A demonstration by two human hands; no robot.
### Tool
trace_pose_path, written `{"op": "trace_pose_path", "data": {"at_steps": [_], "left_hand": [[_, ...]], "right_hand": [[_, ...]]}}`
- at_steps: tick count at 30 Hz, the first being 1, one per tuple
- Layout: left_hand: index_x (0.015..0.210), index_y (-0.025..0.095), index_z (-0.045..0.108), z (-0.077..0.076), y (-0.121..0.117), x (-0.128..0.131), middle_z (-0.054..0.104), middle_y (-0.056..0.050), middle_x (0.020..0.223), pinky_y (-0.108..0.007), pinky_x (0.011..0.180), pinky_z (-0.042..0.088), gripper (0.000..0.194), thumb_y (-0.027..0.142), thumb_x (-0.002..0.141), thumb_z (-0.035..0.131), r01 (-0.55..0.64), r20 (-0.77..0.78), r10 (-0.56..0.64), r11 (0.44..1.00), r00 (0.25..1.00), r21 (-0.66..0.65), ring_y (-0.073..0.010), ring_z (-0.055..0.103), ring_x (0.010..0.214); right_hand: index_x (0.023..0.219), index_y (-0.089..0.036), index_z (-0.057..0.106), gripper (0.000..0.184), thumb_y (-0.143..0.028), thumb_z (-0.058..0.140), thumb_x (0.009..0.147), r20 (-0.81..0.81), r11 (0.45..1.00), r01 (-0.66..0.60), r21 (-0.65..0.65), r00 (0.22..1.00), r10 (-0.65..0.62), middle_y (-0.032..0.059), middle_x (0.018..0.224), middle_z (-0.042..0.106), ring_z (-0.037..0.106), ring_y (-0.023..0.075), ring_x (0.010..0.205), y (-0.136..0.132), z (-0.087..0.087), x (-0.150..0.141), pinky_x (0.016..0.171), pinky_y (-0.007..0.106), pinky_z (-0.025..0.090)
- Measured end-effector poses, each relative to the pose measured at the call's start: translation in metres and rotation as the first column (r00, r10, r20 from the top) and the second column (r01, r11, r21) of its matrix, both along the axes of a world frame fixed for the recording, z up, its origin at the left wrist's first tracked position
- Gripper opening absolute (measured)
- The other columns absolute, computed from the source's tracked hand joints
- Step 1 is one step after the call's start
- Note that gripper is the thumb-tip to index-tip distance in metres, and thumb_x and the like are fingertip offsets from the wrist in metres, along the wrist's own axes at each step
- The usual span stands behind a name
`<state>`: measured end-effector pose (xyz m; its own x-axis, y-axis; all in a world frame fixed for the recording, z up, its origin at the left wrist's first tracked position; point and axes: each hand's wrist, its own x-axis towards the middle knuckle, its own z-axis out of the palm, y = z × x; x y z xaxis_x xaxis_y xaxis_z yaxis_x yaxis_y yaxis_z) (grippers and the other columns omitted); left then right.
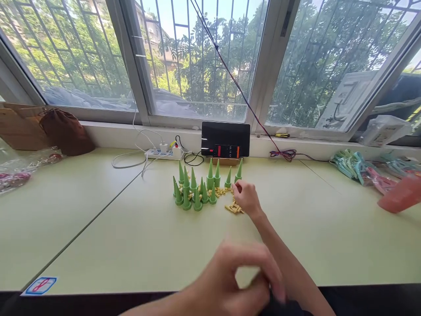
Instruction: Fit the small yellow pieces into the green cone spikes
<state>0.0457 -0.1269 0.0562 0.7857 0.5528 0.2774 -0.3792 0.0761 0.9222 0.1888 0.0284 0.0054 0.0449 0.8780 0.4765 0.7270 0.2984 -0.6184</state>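
Note:
Several green cones [198,201] with round bases stand in a cluster on the table, some apparently stacked. Small tan peg-like pieces [234,208] lie in a loose pile at the cluster's right, with more pieces [215,192] scattered among the cones. My right hand [248,197] is over the pile, close to a short cone [228,179]. Its fingers are pinched together, hiding whatever is between them. Much nearer the camera, my left hand [241,276] is raised above the table's front edge, blurred, with thumb and fingers curled into a loop. What it holds, if anything, cannot be made out.
At the back stand a black screen [225,131] and a phone [227,151] showing digits. A power strip [164,152] with cables lies left of them. Bagged coloured items [351,164] and a red object [399,194] lie right; a brown bag [67,131] sits left.

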Motion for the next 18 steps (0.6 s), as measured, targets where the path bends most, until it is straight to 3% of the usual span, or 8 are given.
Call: {"op": "trace_pose_path", "data": {"at_steps": [1,2,4,5,6,8,11,18], "left_hand": [[0.075,0.025,0.068,0.000,0.019,0.005,0.063,-0.009,0.076,-0.033,0.067,0.048,0.027,0.034,0.086,0.046,-0.295,-0.038,0.315,0.921,0.948,0.255,-0.0198,0.059,0.074],[0.071,0.022,0.064,-0.004,0.039,0.010,0.060,-0.006,0.069,-0.031,0.066,0.045,0.025,0.025,0.087,0.045,-0.456,-0.023,0.542,0.728,0.840,0.512,-0.0171,0.055,0.068],[0.067,0.019,0.058,-0.021,0.079,0.018,0.056,-0.003,0.065,-0.027,0.058,0.038,0.023,0.014,0.084,0.043,-0.440,0.066,0.718,0.349,0.693,0.827,-0.0135,0.048,0.060],[0.066,0.018,0.056,-0.032,0.096,0.020,0.055,-0.002,0.066,-0.026,0.057,0.036,0.023,0.010,0.083,0.042,-0.362,0.081,0.745,0.223,0.662,0.905,-0.0129,0.047,0.060],[0.065,0.018,0.054,-0.043,0.112,0.021,0.054,-0.002,0.066,-0.026,0.056,0.035,0.023,0.009,0.083,0.043,-0.297,0.083,0.770,0.142,0.633,0.944,-0.0127,0.046,0.060],[0.064,0.018,0.051,-0.062,0.134,0.017,0.052,-0.001,0.065,-0.025,0.054,0.032,0.023,0.007,0.082,0.042,-0.254,0.065,0.819,0.100,0.570,0.962,-0.0120,0.044,0.057],[0.065,0.018,0.050,-0.077,0.147,0.006,0.051,0.000,0.066,-0.025,0.056,0.032,0.024,0.005,0.083,0.041,-0.296,0.007,0.877,0.155,0.481,0.943,-0.0116,0.043,0.057],[0.066,0.017,0.054,-0.077,0.143,-0.002,0.054,-0.001,0.069,-0.025,0.060,0.034,0.022,0.005,0.081,0.043,-0.310,-0.095,0.866,0.276,0.492,0.910,-0.0127,0.047,0.063]], "right_hand": [[0.063,-0.020,0.049,0.031,-0.034,0.047,0.090,-0.012,0.999,0.033,0.037,0.999,-0.033,-0.0003,0.054,0.055,0.043,0.0127,0.050,0.002,0.000,0.003,0.052,0.025,0.029],[0.064,-0.020,0.051,0.031,-0.035,0.047,0.091,-0.020,0.995,0.066,0.072,0.998,-0.065,-0.0002,0.055,0.055,0.042,0.0127,0.050,0.003,0.000,0.007,0.053,0.025,0.029],[0.064,-0.020,0.052,0.033,-0.037,0.046,0.092,-0.037,0.985,0.127,0.119,0.992,-0.123,-0.0005,0.054,0.055,0.040,0.0124,0.049,0.007,0.000,0.014,0.054,0.025,0.030],[0.063,-0.020,0.052,0.034,-0.037,0.045,0.092,-0.041,0.980,0.151,0.129,0.988,-0.147,-0.0005,0.053,0.054,0.040,0.0124,0.048,0.009,0.000,0.018,0.054,0.025,0.030],[0.062,-0.020,0.051,0.035,-0.037,0.045,0.092,-0.039,0.976,0.169,0.134,0.985,-0.165,-0.0005,0.052,0.054,0.039,0.0124,0.048,0.011,-0.001,0.021,0.054,0.025,0.030],[0.061,-0.020,0.051,0.036,-0.037,0.045,0.092,-0.038,0.972,0.195,0.133,0.981,-0.191,0.0000,0.052,0.054,0.040,0.0127,0.048,0.014,-0.003,0.027,0.054,0.025,0.030],[0.067,-0.019,0.055,0.031,-0.036,0.046,0.092,-0.053,0.970,0.212,0.120,0.977,-0.207,0.0018,0.058,0.059,0.046,0.0139,0.051,0.017,-0.006,0.031,0.056,0.026,0.032],[0.079,-0.018,0.059,0.025,-0.033,0.045,0.092,-0.042,0.975,0.194,0.107,0.981,-0.191,0.0030,0.065,0.063,0.054,0.0156,0.057,0.020,-0.014,0.028,0.059,0.026,0.036]]}}
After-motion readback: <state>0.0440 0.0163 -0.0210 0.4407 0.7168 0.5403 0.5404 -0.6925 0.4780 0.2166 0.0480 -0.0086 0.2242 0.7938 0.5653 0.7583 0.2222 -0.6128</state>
